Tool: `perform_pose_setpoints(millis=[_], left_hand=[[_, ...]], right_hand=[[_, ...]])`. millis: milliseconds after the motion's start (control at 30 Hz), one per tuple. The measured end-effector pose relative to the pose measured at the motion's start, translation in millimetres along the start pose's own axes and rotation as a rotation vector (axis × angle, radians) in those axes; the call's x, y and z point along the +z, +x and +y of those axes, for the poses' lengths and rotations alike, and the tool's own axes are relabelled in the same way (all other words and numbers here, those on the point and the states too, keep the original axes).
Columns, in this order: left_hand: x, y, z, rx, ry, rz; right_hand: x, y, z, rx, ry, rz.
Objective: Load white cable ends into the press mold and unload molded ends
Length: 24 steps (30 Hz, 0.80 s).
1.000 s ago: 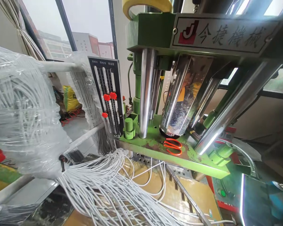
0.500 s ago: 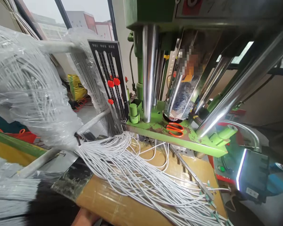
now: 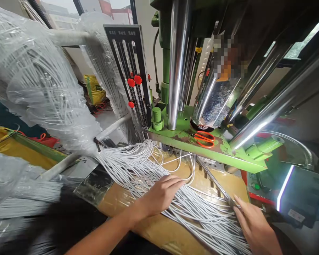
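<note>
the left hand [image 3: 162,194] lies on the wires [image 3: 133,166] spread over the board [image 3: 117,212]. right of it, the right hand [image 3: 252,226] sits at the near end of a slanted rail [image 3: 215,182]. beyond the hands, scissors [image 3: 205,139] lie on the press plate [image 3: 180,136]; a bagged bundle [image 3: 42,88] hangs to their left.

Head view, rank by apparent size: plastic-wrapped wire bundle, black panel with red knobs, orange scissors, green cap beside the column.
1. plastic-wrapped wire bundle
2. black panel
3. orange scissors and green cap: about alike, not ranked

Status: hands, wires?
Left hand open, resting on white wires. Right hand at their ends beside metal strip, grip unclear. Scissors on green plate, apart.
</note>
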<state>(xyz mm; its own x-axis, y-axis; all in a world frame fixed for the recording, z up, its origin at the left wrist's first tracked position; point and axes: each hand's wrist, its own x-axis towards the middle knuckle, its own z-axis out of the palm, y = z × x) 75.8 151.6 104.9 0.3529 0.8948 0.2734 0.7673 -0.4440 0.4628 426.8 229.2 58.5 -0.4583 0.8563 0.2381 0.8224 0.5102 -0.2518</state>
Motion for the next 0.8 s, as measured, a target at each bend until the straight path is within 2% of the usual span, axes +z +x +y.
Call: perform_pose_setpoints(millis=[67,167,233,333,400,533,633,700,800], left_hand=[[10.3,29.4,-9.5,0.109,0.095,-0.143],[16.9,45.2,-13.3,0.172,0.250,-0.297],[18.2,47.4,-11.5,0.257,0.256,-0.327],[25.7,55.6,-7.9,0.454,0.137,-0.354],[34.4,66.3,-5.7,0.511,0.082,-0.369],[41.6,79.1,-1.7,0.383,0.142,-0.393],[29.2,67.4,-3.0,0.228,0.250,-0.406],[16.8,53.4,-7.6,0.126,0.336,-0.444],[2.0,36.9,-15.8,0.032,0.416,-0.490]], right_hand=[[16.7,25.3,-3.5,-0.049,-0.061,-0.091],[31.9,46.3,-6.0,-0.089,-0.092,-0.127],[33.5,47.6,-4.5,-0.132,-0.075,-0.125],[28.0,48.1,0.8,-0.246,-0.041,-0.118],[24.2,57.4,5.8,-0.320,-0.029,-0.106],[28.2,93.3,19.4,-0.338,-0.047,-0.090],[40.0,105.4,20.9,-0.322,-0.073,-0.083],[48.8,94.8,8.8,-0.312,-0.096,-0.075],[57.6,58.3,-28.0,-0.342,-0.111,-0.113]])
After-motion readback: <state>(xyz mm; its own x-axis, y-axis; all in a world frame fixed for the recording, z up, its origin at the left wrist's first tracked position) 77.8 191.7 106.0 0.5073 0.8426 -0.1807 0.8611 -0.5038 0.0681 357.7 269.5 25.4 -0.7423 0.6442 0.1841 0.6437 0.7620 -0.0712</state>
